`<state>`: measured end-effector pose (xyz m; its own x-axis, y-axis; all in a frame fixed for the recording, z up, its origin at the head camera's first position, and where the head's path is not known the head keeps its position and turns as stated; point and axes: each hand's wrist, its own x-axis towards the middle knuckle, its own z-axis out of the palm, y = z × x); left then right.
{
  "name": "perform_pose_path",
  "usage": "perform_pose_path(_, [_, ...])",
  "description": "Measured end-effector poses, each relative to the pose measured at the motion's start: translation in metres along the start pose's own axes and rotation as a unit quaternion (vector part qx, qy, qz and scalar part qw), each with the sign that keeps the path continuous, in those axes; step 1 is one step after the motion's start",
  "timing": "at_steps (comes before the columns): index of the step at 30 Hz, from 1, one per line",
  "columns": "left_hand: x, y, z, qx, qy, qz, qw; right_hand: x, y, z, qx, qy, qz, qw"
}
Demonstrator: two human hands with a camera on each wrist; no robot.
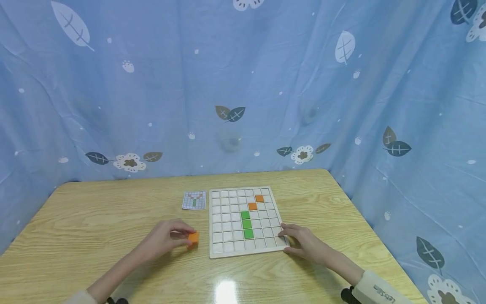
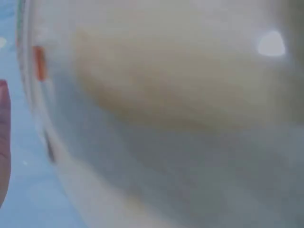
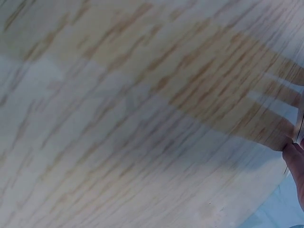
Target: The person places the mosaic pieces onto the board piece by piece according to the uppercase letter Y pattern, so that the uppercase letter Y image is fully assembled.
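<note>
My left hand (image 1: 168,237) pinches an orange square tile (image 1: 193,237) between thumb and fingers, just left of a white grid board (image 1: 226,256). Whether more tiles lie beneath it I cannot tell. The left wrist view is blurred, with a thumb (image 2: 4,142) at its edge and an orange piece (image 2: 40,63) beyond. At the board's front right corner rests my right hand (image 1: 305,244), fingers spread and loosely extended on the edge, thumb by the corner. Green tiles (image 1: 247,224) form a column on the board, and two orange tiles (image 1: 252,206) run diagonally up and right from it.
A small pattern card (image 1: 194,200) with a coloured grid lies left of the board's far corner. Everything sits on a wood-grain table (image 1: 114,207). A blue leaf-patterned curtain (image 1: 190,84) hangs behind the table and along its right side.
</note>
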<state>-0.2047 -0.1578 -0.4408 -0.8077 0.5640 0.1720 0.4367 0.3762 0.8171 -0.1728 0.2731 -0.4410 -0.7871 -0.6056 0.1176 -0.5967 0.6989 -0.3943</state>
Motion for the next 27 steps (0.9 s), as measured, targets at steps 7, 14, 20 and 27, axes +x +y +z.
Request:
perform_pose_path(7, [0.054, 0.016, 0.013, 0.033, 0.042, -0.008, 0.9985, 0.0, 0.0, 0.0, -0.003, -0.002, 0.001, 1.0])
perform_pose_path(14, [0.093, 0.021, 0.03, 0.045, 0.067, -0.042, 0.9959, -0.001, 0.001, -0.001, 0.001, -0.002, 0.004, 1.0])
perform_pose_path(20, [0.118, 0.017, 0.047, 0.063, 0.075, -0.089, 0.9913, -0.001, 0.001, -0.001, 0.002, -0.004, 0.006, 1.0])
perform_pose_path(27, [0.134, 0.011, 0.058, 0.088, 0.079, -0.13, 0.9844, -0.001, 0.002, 0.0, -0.001, -0.001, -0.003, 1.0])
